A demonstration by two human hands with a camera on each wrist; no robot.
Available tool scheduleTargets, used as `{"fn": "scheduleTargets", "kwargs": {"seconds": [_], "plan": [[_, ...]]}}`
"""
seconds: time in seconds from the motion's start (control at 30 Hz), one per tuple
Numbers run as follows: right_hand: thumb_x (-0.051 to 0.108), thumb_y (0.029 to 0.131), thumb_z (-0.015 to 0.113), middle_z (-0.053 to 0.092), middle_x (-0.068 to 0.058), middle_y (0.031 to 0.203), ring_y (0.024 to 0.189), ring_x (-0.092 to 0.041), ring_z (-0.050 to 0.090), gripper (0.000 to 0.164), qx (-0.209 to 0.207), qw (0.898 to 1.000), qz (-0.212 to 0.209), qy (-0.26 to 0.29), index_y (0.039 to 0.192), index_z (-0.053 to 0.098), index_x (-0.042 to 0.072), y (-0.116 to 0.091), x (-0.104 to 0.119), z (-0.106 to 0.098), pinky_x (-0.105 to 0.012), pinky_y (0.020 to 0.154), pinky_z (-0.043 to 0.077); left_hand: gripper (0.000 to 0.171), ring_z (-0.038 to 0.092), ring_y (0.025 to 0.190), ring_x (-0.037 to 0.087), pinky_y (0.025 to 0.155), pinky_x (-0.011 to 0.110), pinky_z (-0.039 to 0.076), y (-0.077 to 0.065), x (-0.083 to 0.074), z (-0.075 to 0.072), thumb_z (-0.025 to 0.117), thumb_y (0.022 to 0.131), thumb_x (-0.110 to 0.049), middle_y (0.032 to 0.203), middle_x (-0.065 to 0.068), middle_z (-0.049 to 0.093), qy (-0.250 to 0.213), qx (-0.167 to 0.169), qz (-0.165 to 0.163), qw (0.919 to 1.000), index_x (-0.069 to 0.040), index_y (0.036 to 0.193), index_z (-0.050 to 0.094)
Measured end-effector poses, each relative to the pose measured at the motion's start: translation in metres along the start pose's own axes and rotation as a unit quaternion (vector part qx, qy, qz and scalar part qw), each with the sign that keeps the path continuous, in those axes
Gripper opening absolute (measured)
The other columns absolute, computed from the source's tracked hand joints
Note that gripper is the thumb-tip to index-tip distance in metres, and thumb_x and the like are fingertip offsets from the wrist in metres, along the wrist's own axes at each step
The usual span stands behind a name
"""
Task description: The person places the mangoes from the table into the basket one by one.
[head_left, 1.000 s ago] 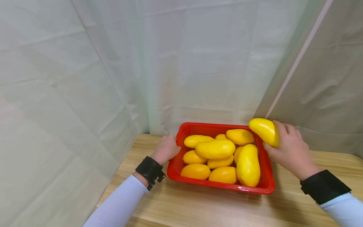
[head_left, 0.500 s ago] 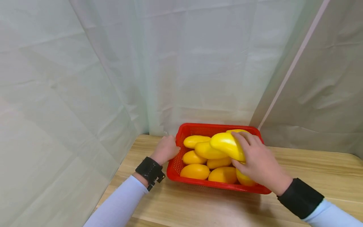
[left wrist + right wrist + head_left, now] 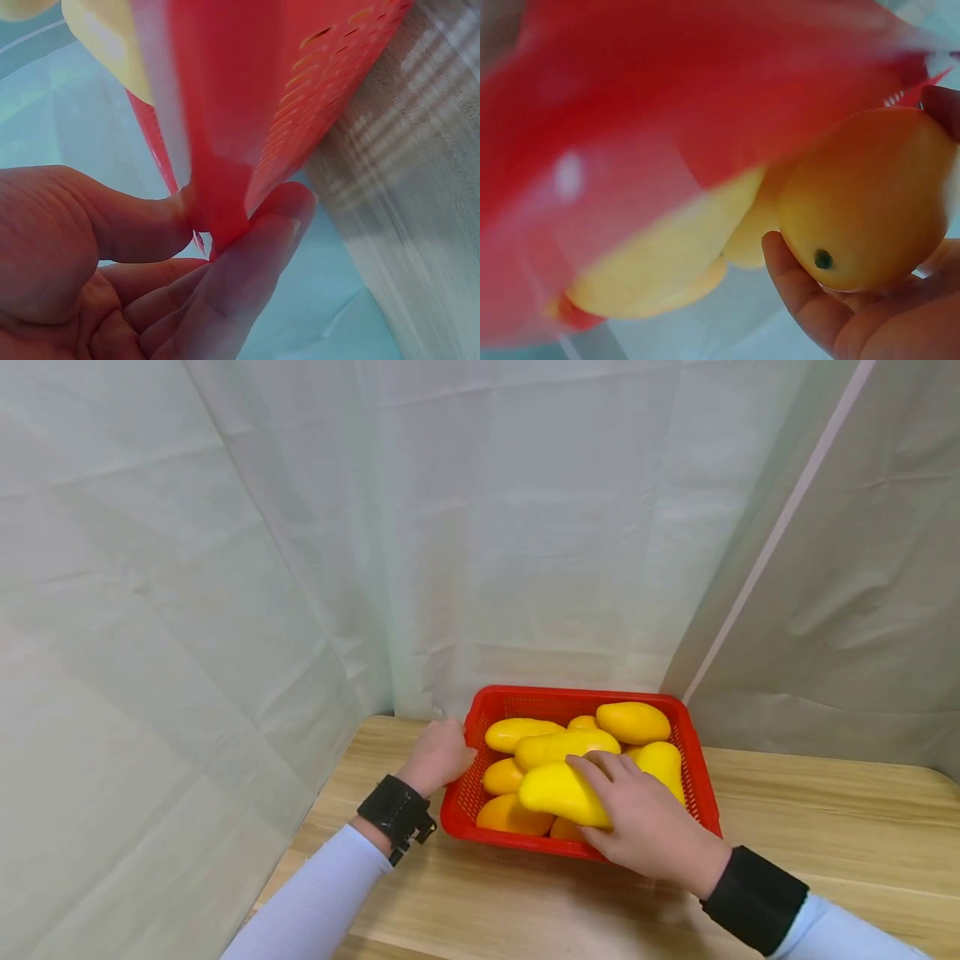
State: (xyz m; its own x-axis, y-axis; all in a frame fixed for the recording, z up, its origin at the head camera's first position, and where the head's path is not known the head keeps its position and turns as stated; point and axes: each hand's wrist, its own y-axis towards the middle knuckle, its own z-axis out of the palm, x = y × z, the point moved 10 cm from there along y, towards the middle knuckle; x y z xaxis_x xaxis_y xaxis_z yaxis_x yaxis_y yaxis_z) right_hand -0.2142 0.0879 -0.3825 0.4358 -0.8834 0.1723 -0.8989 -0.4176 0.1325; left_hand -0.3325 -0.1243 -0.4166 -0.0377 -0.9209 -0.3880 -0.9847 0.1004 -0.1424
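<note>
A red perforated plastic basket (image 3: 577, 692) holds several yellow mangoes. My left hand (image 3: 440, 753) pinches the basket's left rim, thumb on the inner side and fingers outside, as the left wrist view shows at the red rim (image 3: 221, 172). With my right hand (image 3: 647, 818) I grip a yellow mango (image 3: 562, 793) over the front part of the basket, overlapping the fruit below. In the right wrist view that mango (image 3: 870, 202) shows a dark stem spot, with thumb and fingers on either side. Another mango (image 3: 633, 722) lies in the back right corner.
The basket stands on a wooden table (image 3: 495, 902), which reaches to the right and front. Pale cloth sheets (image 3: 540, 527) hang close behind it, and another sheet (image 3: 150, 693) runs along the left.
My right hand has carried the mango from beyond the basket's right rim leftward, then toward the front over the other mangoes. My left hand has stayed on the rim.
</note>
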Motion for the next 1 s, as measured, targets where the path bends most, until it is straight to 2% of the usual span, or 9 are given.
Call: {"fn": "scheduleTargets", "kwargs": {"seconds": [0.3,0.47,0.73,1.0], "plan": [[0.06,0.08,0.06,0.037,0.0,0.139,0.123,-0.02,0.037,0.084,0.034,0.999,-0.003,-0.012,0.147,0.022,0.028,0.003,0.013,0.02,-0.045,0.1,0.043,0.02,0.056,0.055,0.02,0.044,0.023,0.044,0.0,-0.001,0.0,0.066,0.083,-0.019,0.069,0.01,0.058,-0.005,-0.004,0.002,1.0,-0.003,0.094,0.061],[0.06,0.084,0.054,0.036,-0.001,0.139,0.122,-0.021,0.036,0.076,0.048,0.999,-0.012,-0.018,0.147,0.024,0.029,0.002,0.019,0.03,-0.049,0.1,0.042,0.022,0.056,0.056,0.02,0.045,0.023,0.044,-0.001,-0.003,0.0,0.067,0.083,-0.02,0.069,0.009,0.059,0.001,-0.006,0.005,1.0,-0.003,0.094,0.061],[0.059,0.087,0.049,0.036,0.0,0.138,0.12,-0.02,0.035,0.07,0.03,0.998,-0.031,-0.039,0.146,0.028,0.028,0.002,0.024,0.033,-0.048,0.098,0.043,0.022,0.056,0.056,0.02,0.046,0.024,0.043,-0.001,-0.003,0.0,0.067,0.083,-0.021,0.069,0.009,0.058,0.005,-0.011,0.012,0.9999,-0.003,0.094,0.061],[0.058,0.087,0.051,0.032,-0.004,0.143,0.124,-0.025,0.034,0.072,0.023,0.999,-0.019,-0.043,0.147,0.025,0.028,0.006,0.026,0.036,-0.053,0.101,0.038,0.018,0.056,0.055,0.02,0.045,0.024,0.043,0.0,-0.002,0.0,0.066,0.083,-0.02,0.066,0.009,0.057,-0.002,-0.011,0.015,0.9998,-0.004,0.089,0.061]]}}
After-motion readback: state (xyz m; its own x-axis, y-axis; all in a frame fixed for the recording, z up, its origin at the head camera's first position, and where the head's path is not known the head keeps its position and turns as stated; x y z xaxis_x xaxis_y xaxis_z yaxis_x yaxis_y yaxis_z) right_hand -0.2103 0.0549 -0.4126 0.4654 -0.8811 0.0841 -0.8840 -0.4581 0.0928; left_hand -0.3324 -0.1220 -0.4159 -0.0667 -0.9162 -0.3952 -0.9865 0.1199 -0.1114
